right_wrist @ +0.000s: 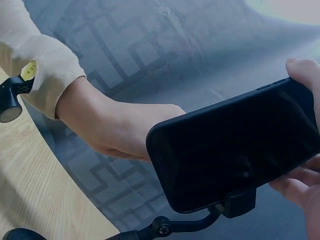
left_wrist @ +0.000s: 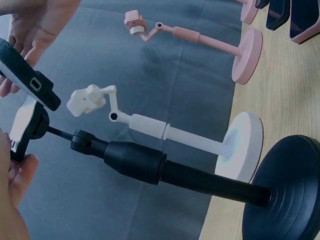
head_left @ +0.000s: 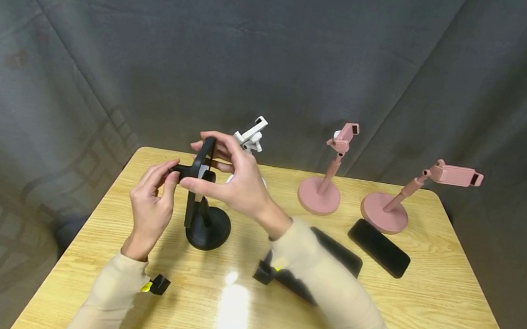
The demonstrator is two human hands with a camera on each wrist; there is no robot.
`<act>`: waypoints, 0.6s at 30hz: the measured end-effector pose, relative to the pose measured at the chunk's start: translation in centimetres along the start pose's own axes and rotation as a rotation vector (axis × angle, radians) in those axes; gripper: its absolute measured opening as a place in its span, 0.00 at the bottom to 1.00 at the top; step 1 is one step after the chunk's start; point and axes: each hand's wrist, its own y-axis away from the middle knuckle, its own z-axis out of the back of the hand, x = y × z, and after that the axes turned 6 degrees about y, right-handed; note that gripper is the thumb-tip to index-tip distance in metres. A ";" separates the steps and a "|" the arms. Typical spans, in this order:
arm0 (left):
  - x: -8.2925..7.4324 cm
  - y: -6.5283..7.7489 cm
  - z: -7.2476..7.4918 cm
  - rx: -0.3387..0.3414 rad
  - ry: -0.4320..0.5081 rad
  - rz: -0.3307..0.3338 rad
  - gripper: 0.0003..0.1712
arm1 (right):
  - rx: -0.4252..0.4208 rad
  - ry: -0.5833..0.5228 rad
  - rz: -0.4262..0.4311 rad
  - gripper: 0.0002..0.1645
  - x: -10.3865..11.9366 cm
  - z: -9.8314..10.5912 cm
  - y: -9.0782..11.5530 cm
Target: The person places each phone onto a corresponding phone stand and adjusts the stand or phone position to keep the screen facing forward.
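A black phone stand has a round base (head_left: 212,230) on the table and an arm (left_wrist: 135,160) rising to a phone clamp (left_wrist: 37,120). At the clamp, my right hand (head_left: 243,183) holds a black smartphone (right_wrist: 230,145) by its edges, thumb on one side and fingers on the other. The phone's lower edge meets the clamp's bottom jaw in the right wrist view. My left hand (head_left: 150,207) pinches the dark end of the clamp between thumb and fingers, behind the phone. The phone hides most of the left fingers in the right wrist view.
A white phone stand (left_wrist: 150,125) stands just behind the black one. Two pink stands (head_left: 319,195) (head_left: 384,213) are at the back right. A black phone (head_left: 379,248) lies before them, with more phones (head_left: 337,253) partly under my right forearm. A grey curtain (head_left: 271,72) hangs behind.
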 end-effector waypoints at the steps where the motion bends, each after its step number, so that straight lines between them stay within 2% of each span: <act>1: -0.1 0.0 0.0 0.001 -0.008 -0.006 0.15 | -0.003 0.009 -0.002 0.41 0.0 0.0 0.0; 4: -0.5 -0.2 0.0 0.005 -0.047 -0.031 0.14 | -0.015 0.033 -0.013 0.40 0.4 0.0 0.1; 10: -1.5 -0.6 0.2 0.035 -0.136 -0.107 0.14 | -0.043 0.096 -0.024 0.44 -1.8 -0.4 -0.1; 18: -0.4 -0.4 0.6 0.081 -0.182 -0.154 0.14 | -0.098 0.211 0.029 0.47 -2.3 -0.9 -0.2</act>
